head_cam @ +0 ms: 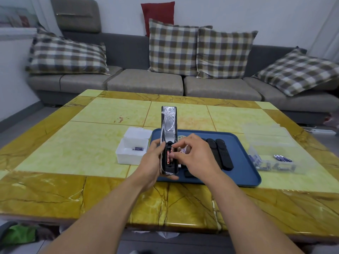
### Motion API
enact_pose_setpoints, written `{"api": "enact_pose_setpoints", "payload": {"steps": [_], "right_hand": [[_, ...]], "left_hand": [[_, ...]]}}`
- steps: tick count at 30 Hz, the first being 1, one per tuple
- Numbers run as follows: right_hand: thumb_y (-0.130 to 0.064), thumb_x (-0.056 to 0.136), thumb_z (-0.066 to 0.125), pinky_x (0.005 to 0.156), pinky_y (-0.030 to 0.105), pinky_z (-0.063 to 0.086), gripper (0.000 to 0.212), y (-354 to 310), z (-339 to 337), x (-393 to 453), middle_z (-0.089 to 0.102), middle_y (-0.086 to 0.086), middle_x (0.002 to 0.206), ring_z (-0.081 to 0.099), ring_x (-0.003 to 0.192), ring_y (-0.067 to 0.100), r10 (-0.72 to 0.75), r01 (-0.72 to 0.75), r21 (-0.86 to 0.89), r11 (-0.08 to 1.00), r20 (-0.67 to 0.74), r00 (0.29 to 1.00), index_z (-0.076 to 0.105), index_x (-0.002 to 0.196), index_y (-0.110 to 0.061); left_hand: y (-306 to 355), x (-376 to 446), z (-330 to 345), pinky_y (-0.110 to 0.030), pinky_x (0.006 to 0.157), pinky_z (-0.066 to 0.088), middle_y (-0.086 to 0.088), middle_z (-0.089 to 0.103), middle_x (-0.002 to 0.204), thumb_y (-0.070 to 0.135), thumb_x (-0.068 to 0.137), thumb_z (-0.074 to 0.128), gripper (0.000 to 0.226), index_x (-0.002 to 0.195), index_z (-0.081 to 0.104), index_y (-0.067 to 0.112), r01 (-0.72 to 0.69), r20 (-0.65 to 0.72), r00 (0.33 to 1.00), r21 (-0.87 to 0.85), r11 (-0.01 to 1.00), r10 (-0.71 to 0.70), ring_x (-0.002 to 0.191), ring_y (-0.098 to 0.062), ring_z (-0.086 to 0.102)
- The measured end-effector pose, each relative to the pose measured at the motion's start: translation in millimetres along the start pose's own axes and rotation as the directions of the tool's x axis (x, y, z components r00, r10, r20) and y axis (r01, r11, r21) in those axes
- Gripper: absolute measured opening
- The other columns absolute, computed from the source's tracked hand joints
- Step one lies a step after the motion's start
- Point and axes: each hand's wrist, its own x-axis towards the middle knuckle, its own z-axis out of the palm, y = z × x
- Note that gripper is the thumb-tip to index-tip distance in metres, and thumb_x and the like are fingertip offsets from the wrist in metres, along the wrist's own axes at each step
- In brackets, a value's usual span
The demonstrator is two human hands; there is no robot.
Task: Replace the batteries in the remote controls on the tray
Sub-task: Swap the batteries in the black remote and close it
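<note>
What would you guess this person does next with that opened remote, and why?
Probably lift out a battery: the left hand holds the remote with its compartment open, the right hand's fingertips are at the red batteries, and the white box already holds one.

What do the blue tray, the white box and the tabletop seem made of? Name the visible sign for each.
Blue tray: probably matte plastic, with uniform colour and a rounded moulded rim. White box: likely translucent plastic, with thin milky walls. Tabletop: polished marble-look stone or tile, glossy with brown veining; which, the picture cannot settle.

Four remotes (169, 129), one tray (244, 173), two boxes (132, 147).
</note>
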Motion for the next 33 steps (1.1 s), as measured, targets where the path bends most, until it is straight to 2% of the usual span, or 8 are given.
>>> {"api": "enact_pose_setpoints", "payload": {"steps": [4,7,10,14,18,20,23,33], "right_hand": [[-0.03,0.069,0.091,0.066,0.046,0.059,0.035,2,1,1,0.056,-0.004,0.082,0.06,0.071,0.02,0.102,-0.102,0.029,0.994,0.0,0.995,0.061,0.087,-0.029],[-0.037,0.065,0.091,0.065,0.05,0.057,0.047,5,0,-1,0.058,0.0,0.078,0.068,0.072,0.029,0.135,-0.135,-0.015,0.991,0.001,0.991,0.05,0.085,-0.027],[-0.045,0.063,0.09,0.064,0.05,0.057,0.051,4,0,-4,0.061,-0.002,0.078,0.069,0.069,0.024,0.124,-0.123,-0.082,0.989,0.001,0.992,0.046,0.084,-0.03],[-0.054,0.066,0.085,0.061,0.038,0.051,0.05,0,-4,-5,0.06,-0.009,0.075,0.062,0.068,0.009,0.123,-0.136,-0.216,0.967,-0.068,0.99,0.046,0.083,-0.029],[-0.056,0.065,0.085,0.064,0.039,0.056,0.047,-1,-9,-4,0.063,-0.012,0.075,0.064,0.07,0.005,0.106,-0.13,-0.229,0.965,-0.112,0.988,0.048,0.079,-0.03],[-0.053,0.064,0.086,0.066,0.041,0.057,0.044,-2,-12,-3,0.064,-0.012,0.077,0.066,0.07,0.006,0.116,-0.135,-0.217,0.967,-0.1,0.988,0.051,0.078,-0.031],[-0.055,0.063,0.086,0.064,0.042,0.057,0.044,-2,-15,-4,0.063,-0.01,0.079,0.068,0.064,0.011,0.148,-0.167,-0.233,0.958,-0.094,0.984,0.052,0.077,-0.03],[-0.049,0.063,0.088,0.067,0.041,0.057,0.038,8,-22,-11,0.064,-0.009,0.079,0.066,0.064,0.003,0.187,-0.191,-0.116,0.975,-0.044,0.981,0.061,0.081,-0.03]], "left_hand": [[-3,0,2,-0.051,0.056,0.059,-0.006,0.073,0.098,0.039,0.104,0.051,0.017,0.118,0.055,0.031,0.013,-0.038,0.999,0.047,0.999,-0.011,0.078,-0.028,0.073],[-6,2,3,-0.059,0.066,0.059,-0.011,0.074,0.105,0.037,0.099,0.06,0.024,0.122,0.056,0.029,-0.006,-0.051,0.999,0.082,0.997,0.01,0.085,-0.03,0.073],[-7,2,6,-0.064,0.081,0.055,-0.015,0.075,0.105,0.029,0.1,0.06,0.028,0.125,0.059,0.016,-0.001,-0.068,0.998,0.016,1.0,0.003,0.086,-0.033,0.071],[-4,2,14,-0.047,0.07,0.06,-0.015,0.076,0.102,0.024,0.102,0.054,0.028,0.123,0.065,0.008,0.073,-0.051,0.996,-0.114,0.991,-0.079,0.078,-0.027,0.072],[-1,1,17,-0.055,0.088,0.057,-0.02,0.073,0.11,0.029,0.103,0.051,0.038,0.123,0.066,0.0,0.214,0.029,0.976,-0.243,0.946,-0.214,0.087,-0.033,0.073],[-1,1,19,-0.051,0.074,0.06,-0.016,0.074,0.098,0.034,0.103,0.05,0.04,0.124,0.064,0.002,0.269,0.067,0.963,-0.239,0.933,-0.261,0.084,-0.031,0.073],[1,-3,24,-0.031,0.044,0.052,-0.009,0.07,0.076,0.035,0.104,0.047,0.038,0.126,0.061,0.007,0.296,0.098,0.954,-0.183,0.937,-0.283,0.066,-0.022,0.071],[-2,2,25,-0.033,0.046,0.051,-0.011,0.073,0.092,0.032,0.101,0.05,0.04,0.13,0.062,0.007,0.213,-0.008,0.977,-0.072,0.974,-0.214,0.071,-0.022,0.072]]}}
